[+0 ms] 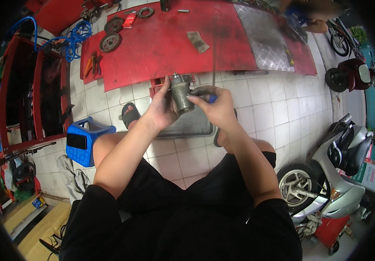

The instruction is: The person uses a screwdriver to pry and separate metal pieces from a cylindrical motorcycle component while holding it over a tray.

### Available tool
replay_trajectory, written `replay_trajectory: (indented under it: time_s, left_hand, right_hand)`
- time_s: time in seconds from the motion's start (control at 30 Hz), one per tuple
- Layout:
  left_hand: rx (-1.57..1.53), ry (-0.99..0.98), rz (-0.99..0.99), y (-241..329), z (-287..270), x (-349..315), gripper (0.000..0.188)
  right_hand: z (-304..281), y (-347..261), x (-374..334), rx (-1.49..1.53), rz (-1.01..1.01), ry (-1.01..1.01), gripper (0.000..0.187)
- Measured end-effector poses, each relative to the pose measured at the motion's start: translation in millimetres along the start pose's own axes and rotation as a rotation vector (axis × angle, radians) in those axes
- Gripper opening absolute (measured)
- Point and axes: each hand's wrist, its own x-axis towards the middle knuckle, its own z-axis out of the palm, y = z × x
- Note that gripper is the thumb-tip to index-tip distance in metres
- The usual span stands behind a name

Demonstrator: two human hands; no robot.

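A grey metal cylinder that looks like a small starter motor (181, 95), with a narrow shaft on top, is held upright over the floor tray. Wrapped around its left side is my left hand (163, 106), thumb pointing up. My right hand (216, 106) is closed at the motor's right side, its thumb and fingertips near or touching the casing. Within the right fingers shows the blue handle (213, 98) of a tool. A thin dark rod rises in line above it; whether it belongs to the handle I cannot tell. The rest of that tool is hidden.
A grey tray (189, 127) lies between my feet. The red workbench (161, 52) ahead carries wheels (110, 42), pliers (94, 64) and a dirty cloth (197, 41). A blue stool (83, 145) with a phone stands left; a silver scooter (331, 182) is at right. Another person's arm (316, 26) shows far right.
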Motion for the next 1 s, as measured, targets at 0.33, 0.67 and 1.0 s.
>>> replay_trajectory:
  time_s: [0.33,0.67,1.0]
  left_hand:
    - [0.138,0.048,-0.045,3,-4,-11,0.07]
    - [0.145,0.174,-0.001,-8,0,-8,0.07]
    - [0.195,0.227,0.121,-14,11,-12,0.071]
  right_hand:
    - [10,-13,5,-0.022,0.079,0.063,0.021]
    - [16,1,8,-0.136,-0.021,0.104,0.025]
    - [27,4,3,-0.295,-0.29,0.264,0.021]
